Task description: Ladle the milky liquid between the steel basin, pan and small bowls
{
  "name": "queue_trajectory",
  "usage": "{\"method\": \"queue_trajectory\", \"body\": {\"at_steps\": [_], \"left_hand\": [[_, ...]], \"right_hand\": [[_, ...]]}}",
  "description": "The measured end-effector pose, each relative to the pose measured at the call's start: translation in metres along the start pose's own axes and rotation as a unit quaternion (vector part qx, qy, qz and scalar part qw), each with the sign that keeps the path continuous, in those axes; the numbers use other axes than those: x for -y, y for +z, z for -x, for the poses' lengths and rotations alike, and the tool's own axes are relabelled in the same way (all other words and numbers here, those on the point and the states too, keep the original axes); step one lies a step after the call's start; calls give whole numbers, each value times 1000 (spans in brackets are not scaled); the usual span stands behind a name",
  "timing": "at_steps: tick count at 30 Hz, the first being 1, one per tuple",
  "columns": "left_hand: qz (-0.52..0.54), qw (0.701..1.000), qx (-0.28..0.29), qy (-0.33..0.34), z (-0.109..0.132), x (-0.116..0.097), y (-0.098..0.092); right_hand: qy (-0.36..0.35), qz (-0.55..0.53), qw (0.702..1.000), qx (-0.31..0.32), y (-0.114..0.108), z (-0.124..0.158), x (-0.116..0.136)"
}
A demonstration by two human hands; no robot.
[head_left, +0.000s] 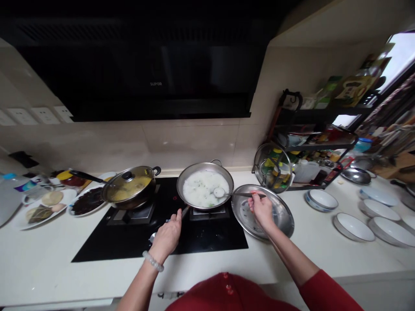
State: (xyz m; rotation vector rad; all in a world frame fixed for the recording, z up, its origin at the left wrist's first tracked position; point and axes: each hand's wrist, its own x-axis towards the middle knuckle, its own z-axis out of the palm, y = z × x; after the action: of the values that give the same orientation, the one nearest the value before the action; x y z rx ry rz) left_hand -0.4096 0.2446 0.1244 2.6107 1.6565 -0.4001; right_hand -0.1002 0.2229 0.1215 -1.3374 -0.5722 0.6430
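Note:
A steel wok (183,198) sits on the right burner, filled with white, bubbling liquid flecked with bits of green. My left hand (168,233) is closed around its handle (185,211), which points toward me. In my right hand (260,209) is the dark handle of a ladle (219,192), its bowl dipping into the white liquid at the wok's right side. Below that hand, a wide metal basin (285,218) rests on the counter, with some dark specks inside.
On the left burner stands a glass-lidded pan (129,185) with yellowish food. Plates of food (69,196) lie farther left. A glass lid (271,166) leans by the black seasoning rack (319,147). Several bowls (354,226) are at right. The range hood (155,99) overhangs the stove (207,242).

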Motion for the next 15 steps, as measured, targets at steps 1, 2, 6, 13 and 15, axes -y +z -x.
{"method": "queue_trajectory", "body": {"at_steps": [1, 2, 6, 13, 15], "left_hand": [[-1, 1000, 0, 0, 0, 0, 1], [-1, 1000, -1, -1, -1, 1, 2], [0, 1000, -5, -1, -2, 1, 6], [2, 1000, 2, -3, -1, 1, 4], [4, 1000, 4, -2, -1, 2, 4]], "right_hand": [[-1, 0, 1000, -3, -1, 0, 2], [-1, -2, 1000, -5, -2, 0, 4], [9, -24, 1000, -17, -7, -1, 16], [16, -65, 996, -53, -40, -3, 38], [6, -66, 995, -72, -55, -3, 41]]}}
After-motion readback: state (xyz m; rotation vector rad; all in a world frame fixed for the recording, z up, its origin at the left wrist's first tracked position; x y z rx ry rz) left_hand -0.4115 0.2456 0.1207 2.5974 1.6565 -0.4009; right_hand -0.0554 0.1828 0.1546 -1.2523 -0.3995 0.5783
